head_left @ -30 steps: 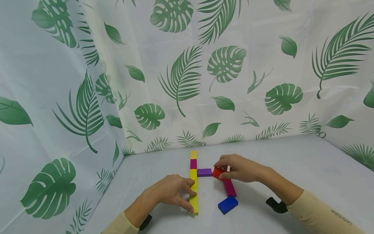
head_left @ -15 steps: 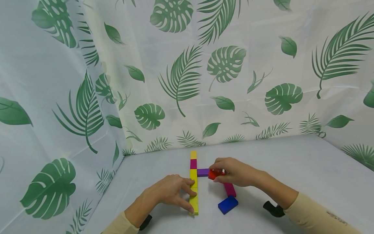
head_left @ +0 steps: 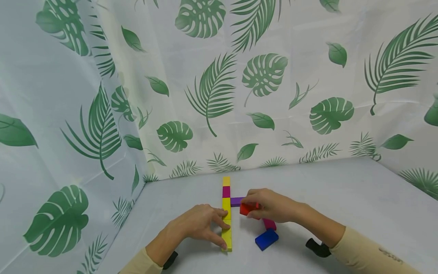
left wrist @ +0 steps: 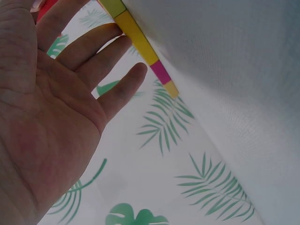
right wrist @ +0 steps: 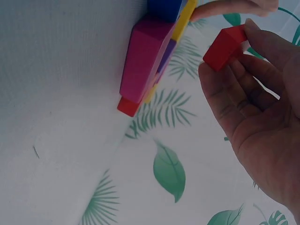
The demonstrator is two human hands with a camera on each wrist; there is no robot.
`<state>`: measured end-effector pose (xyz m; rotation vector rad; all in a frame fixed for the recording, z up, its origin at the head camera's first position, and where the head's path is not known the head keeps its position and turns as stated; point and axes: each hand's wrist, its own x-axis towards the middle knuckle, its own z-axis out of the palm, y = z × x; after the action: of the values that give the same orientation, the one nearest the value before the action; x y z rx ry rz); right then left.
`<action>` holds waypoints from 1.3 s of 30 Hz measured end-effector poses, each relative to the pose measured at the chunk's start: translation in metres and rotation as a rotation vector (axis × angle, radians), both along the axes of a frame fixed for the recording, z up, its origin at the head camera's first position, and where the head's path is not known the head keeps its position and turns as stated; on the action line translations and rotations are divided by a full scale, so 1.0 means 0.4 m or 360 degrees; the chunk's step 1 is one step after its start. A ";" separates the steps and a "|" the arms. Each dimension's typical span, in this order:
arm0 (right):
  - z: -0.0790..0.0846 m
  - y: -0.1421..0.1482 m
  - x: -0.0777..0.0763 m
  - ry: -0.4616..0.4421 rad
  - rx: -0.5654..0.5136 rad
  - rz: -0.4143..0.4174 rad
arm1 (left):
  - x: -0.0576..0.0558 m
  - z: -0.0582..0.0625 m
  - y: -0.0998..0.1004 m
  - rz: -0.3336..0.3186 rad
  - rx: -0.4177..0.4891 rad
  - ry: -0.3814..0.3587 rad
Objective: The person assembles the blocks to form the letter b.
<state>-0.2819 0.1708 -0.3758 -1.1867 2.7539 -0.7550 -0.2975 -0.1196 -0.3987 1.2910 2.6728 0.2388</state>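
My right hand (head_left: 273, 205) pinches a red block (right wrist: 224, 49) between thumb and fingertips, held above the table in the right wrist view. My left hand (head_left: 200, 220) lies with fingers spread, its fingertips touching the left side of a row of yellow blocks (head_left: 227, 239). A small magenta block (head_left: 226, 191) and a yellow-orange end block (head_left: 226, 181) continue that row. From its right side a purple block (head_left: 235, 202) juts out, its right end hidden by my right hand in the head view. Below that hand lie a longer magenta block (head_left: 270, 224) and a blue block (head_left: 267, 239).
A second red block (right wrist: 127, 106) sits by the far end of the longer magenta block. Behind the white table (head_left: 328, 190) hangs a leaf-patterned curtain (head_left: 219, 144). Another such curtain (head_left: 44, 163) stands at the left.
My right hand has moved left and slightly nearer to me, carrying the red block from beside the purple block's right end to in front of it. The left hand stays put.
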 end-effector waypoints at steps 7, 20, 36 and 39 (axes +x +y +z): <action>-0.006 -0.009 0.002 0.0002 -0.0006 0.0009 | 0.000 0.000 -0.001 -0.0004 0.0001 0.0014; -0.012 -0.034 0.017 -0.0112 0.0006 0.0056 | -0.004 -0.006 0.001 0.0021 0.0016 -0.0005; -0.028 -0.069 0.041 -0.0120 0.0110 0.0092 | -0.004 -0.004 -0.002 0.0003 0.0003 0.0006; -0.029 -0.073 0.043 -0.0120 0.0105 0.0120 | -0.005 -0.004 -0.002 -0.0005 0.0002 0.0003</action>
<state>-0.2646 0.1416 -0.3875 -1.2153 2.6358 -0.6810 -0.2994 -0.1205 -0.4004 1.2967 2.6724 0.2385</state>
